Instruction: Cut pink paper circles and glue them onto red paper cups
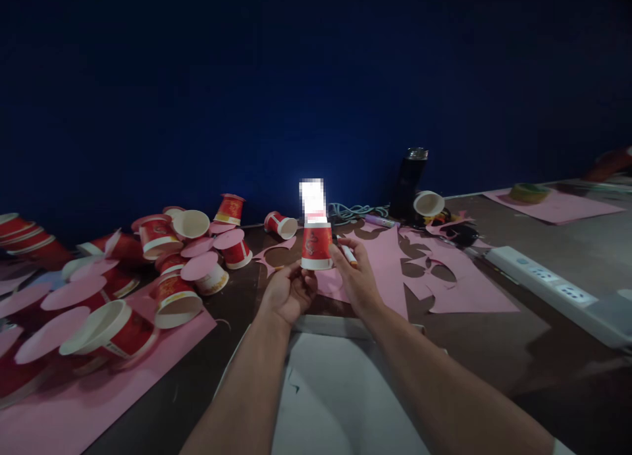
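Note:
Between my hands is a red paper cup with a pale rim facing down. My left hand holds it from below at the rim, fingers curled. My right hand grips the cup's right side and also has a white-and-orange marker between its fingers. Just behind the cup glows a bright, pixelated screen. Below my hands lies a white board or sheet with a small dark mark on it.
Many red cups, several with pink paper discs, crowd the left. Cut pink sheets, a dark bottle and a cable lie behind. A white power strip and a tape roll are on the right.

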`<state>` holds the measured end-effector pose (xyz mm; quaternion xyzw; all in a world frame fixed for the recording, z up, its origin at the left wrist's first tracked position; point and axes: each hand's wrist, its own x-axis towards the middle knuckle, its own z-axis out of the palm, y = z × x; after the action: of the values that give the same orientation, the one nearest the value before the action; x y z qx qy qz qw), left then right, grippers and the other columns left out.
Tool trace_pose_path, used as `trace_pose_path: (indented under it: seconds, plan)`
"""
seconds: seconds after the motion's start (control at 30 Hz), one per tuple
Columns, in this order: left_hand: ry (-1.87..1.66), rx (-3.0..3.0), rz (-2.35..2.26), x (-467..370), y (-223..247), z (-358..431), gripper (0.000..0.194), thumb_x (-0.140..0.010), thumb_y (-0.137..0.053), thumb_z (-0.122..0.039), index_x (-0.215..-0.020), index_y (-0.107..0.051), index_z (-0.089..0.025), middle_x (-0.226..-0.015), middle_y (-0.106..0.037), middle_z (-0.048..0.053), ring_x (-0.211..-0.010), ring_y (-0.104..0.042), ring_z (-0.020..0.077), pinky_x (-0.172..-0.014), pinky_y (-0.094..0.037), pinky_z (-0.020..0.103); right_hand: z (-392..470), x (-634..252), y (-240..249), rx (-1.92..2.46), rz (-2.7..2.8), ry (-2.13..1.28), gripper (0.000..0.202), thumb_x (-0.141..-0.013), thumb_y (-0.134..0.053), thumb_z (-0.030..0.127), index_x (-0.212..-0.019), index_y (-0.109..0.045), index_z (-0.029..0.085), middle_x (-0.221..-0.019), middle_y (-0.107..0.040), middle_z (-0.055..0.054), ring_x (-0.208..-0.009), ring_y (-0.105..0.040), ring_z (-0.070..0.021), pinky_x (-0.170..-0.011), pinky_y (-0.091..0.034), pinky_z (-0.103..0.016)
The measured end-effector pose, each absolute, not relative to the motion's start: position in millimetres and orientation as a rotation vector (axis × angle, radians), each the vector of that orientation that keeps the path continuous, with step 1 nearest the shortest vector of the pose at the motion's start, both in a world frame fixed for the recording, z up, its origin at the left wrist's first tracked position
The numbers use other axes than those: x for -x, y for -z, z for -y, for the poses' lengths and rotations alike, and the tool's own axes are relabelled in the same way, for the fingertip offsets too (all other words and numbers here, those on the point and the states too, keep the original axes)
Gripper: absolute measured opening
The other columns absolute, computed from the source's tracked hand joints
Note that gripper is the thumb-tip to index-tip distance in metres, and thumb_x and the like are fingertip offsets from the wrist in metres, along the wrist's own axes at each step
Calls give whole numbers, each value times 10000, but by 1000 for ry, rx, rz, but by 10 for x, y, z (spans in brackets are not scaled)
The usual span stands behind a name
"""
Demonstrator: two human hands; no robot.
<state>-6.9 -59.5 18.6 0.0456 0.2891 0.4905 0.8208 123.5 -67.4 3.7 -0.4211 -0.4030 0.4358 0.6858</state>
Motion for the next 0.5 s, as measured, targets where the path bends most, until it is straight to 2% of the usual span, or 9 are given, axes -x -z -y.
trace_pose_path:
  seconds: [0.27,0.5]
  plan:
    - [-954,-81,-589,95,-206,606,172,-887,-425,-139,-761,-532,-93,-550,-443,-24,-418,-441,34,-371,-392,114,704,-1226,-62,920,928,-1004,440,-721,-688,460,-1038,-499,220,-883,-635,7,-741,-617,-131,-691,-525,-283]
    - [-983,-93,-593,87,-197,600,161,-885,-430,-132,-773,-540,-93,-544,-442,-30,-411,-436,29,-358,-364,104,703,-1210,-60,896,949,-1025,466,-683,-732,427,-1035,-502,228,-991,-631,-23,-858,-622,-156,-755,-530,-298]
